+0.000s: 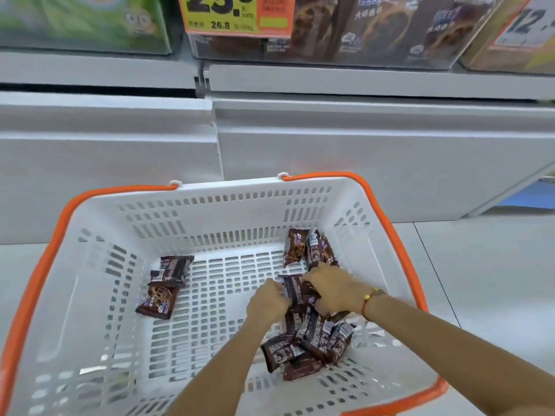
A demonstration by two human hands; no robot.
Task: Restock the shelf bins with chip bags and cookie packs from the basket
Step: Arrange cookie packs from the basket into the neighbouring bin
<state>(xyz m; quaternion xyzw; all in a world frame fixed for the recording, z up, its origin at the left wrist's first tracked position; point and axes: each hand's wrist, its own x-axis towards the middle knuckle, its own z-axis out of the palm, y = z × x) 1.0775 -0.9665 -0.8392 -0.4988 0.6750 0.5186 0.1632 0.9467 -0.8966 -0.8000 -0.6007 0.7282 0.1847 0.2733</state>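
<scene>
A white slotted basket (210, 205) with an orange rim stands on the floor below me. Brown cookie packs lie in it: a small group at the left (163, 285), a few leaning in the far right corner (310, 246), and a heap at the near right (309, 343). Both of my hands are down inside the basket over that heap. My left hand (268, 301) and my right hand (336, 288) together grip a bunch of cookie packs (295, 291) between them, fingers curled round the wrappers.
White shelf fronts (360, 151) rise just behind the basket. Above them stand a green bin (90, 22), a clear bin of brown cookie packs (375, 31) with a yellow price tag (234, 13), and an orange bin (516, 34). Grey floor tiles lie to the right.
</scene>
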